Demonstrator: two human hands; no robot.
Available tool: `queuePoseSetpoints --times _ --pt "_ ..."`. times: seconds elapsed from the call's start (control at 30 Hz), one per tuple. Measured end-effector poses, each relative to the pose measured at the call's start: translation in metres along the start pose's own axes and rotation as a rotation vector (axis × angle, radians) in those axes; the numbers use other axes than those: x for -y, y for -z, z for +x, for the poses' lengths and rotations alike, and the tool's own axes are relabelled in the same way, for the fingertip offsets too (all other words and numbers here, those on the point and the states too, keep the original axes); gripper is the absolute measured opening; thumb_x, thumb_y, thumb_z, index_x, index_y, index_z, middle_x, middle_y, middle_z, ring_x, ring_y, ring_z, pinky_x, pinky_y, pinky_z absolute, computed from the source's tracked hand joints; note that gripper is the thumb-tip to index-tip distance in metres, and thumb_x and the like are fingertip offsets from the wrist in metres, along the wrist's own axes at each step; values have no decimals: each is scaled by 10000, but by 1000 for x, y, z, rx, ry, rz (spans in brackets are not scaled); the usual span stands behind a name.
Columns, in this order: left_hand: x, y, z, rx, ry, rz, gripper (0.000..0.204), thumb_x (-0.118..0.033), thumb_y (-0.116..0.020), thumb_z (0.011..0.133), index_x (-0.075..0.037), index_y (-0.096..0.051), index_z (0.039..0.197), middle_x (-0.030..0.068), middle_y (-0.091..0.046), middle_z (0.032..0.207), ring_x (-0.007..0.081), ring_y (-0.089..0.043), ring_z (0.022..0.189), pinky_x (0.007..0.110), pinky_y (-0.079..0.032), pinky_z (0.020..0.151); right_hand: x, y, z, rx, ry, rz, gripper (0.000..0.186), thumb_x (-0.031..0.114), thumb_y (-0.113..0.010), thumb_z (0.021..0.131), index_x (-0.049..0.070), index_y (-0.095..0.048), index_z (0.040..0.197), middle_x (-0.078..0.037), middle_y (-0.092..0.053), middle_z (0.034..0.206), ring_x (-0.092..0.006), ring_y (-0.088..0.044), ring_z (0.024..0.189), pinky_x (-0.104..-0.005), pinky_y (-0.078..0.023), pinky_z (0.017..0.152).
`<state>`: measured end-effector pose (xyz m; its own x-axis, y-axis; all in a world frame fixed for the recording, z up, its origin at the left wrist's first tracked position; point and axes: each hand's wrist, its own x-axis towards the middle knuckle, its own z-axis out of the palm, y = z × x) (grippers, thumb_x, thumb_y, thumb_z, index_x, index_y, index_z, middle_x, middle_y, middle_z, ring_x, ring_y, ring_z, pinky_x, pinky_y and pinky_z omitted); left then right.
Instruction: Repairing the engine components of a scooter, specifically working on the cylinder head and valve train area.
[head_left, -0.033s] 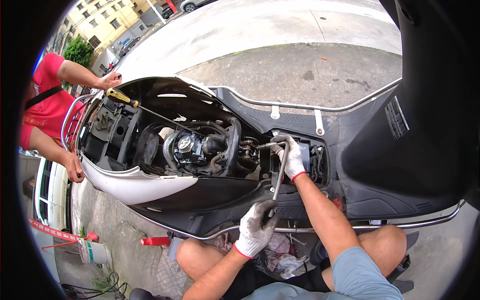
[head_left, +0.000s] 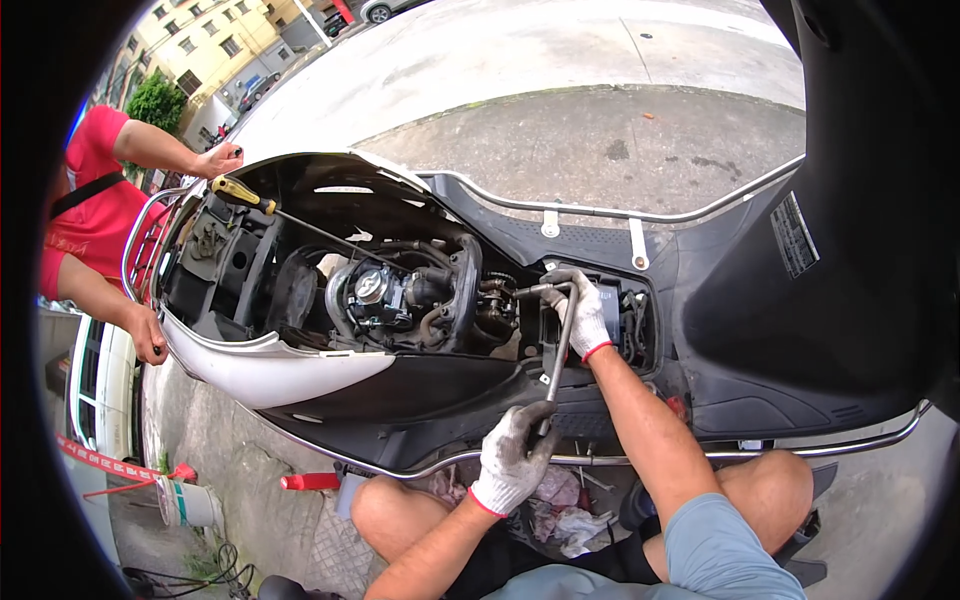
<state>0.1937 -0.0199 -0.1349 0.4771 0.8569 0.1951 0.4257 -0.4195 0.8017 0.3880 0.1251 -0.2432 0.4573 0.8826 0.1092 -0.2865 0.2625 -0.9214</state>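
Observation:
My left hand (head_left: 512,455), in a white work glove with a dark, dirty palm, is closed round the lower end of a long metal L-shaped socket wrench (head_left: 562,352). At the bend, my right hand (head_left: 583,312), gloved the same way, grips the tool. Its short arm points left into the exposed engine end (head_left: 494,305) of a scooter; the socket's exact seat is too small to make out. The battery (head_left: 606,312) shows partly behind my right hand in the open floor compartment. A carburetor (head_left: 373,288) sits in the uncovered body further left.
A yellow-handled screwdriver (head_left: 243,194) lies across the scooter's open body. At the rear rack (head_left: 135,250), a person in a red shirt (head_left: 100,200) rests both hands. A chrome side rail (head_left: 640,459) runs before my knees. Crumpled rags (head_left: 575,525) and a bucket (head_left: 188,503) are on the ground.

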Motion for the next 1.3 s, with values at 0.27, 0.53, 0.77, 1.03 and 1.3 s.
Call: queuePoseSetpoints --times 0.27,0.53,0.77,1.03,1.3 --pt "20 -23 -8 -5 -47 16 402 53 -735 805 -28 -629 1184 113 -666 951 183 -659 785 313 -545 730 -7 5 7 101 -33 74 198 -24 -694 901 18 -653 1090 -70 -708 962 -143 -675 838 -284 -579 770" --pt "2 19 26 -170 -251 43 282 97 -628 863 -10 -638 1123 133 -650 985 237 -644 859 332 -533 801 -19 -1 7 50 -99 90 183 -15 -697 891 23 -631 1057 -62 -700 970 -133 -661 848 -279 -562 774" --pt "-9 -1 142 -399 -369 -406 418 -416 -484 1073 -2 -535 1083 136 -657 984 223 -643 911 357 -521 886 -23 -2 13 17 -85 112 158 17 -686 911 20 -600 1044 -49 -684 928 -146 -650 912 -291 -526 851" --pt "-22 -11 282 -459 -41 -644 250 -325 -423 1092 -108 -465 974 3 -414 617 132 -420 467 322 -449 449 -13 -6 12 -57 -199 140 142 46 -718 912 29 -629 1022 -48 -687 879 -115 -650 768 -277 -526 750" --pt "6 -31 372 -204 183 -467 272 -338 -400 1074 -100 -436 947 34 -444 641 163 -454 482 353 -428 436 -13 -7 6 -126 -253 144 185 48 -740 888 12 -629 1031 -56 -677 863 -130 -665 748 -282 -538 707"
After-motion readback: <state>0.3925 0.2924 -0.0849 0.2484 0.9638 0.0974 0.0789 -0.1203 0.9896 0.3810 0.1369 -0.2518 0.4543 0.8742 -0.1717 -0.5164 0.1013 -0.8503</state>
